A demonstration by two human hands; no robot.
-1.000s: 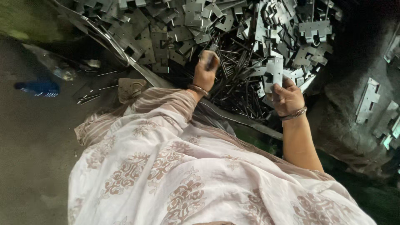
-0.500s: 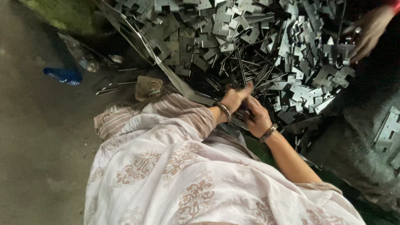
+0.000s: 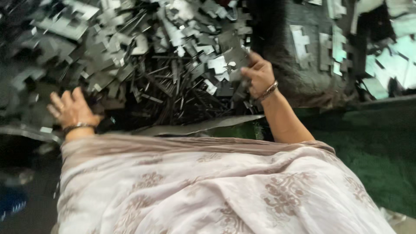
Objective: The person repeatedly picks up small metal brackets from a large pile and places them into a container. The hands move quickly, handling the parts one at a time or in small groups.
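Both hands are in a big heap of flat grey metal stampings (image 3: 143,47) that fills the far side of the view, so the step in hand looks like picking pieces out of it. The right hand (image 3: 258,74), at the heap's right edge, has its fingers curled on a flat plate (image 3: 233,58), pinched at the plate's near edge. The left hand (image 3: 71,110) lies at the near left of the heap, fingers spread and loosely open, palm down on the scrap; whether it grips anything I cannot tell. A patterned pale shawl (image 3: 208,190) covers the near view. More plates (image 3: 316,47) lie on a dark sack to the right. The plate sits among tangled strips, so lifting it free seems to call for a firm pinch and a clean pull away from the sharp edges
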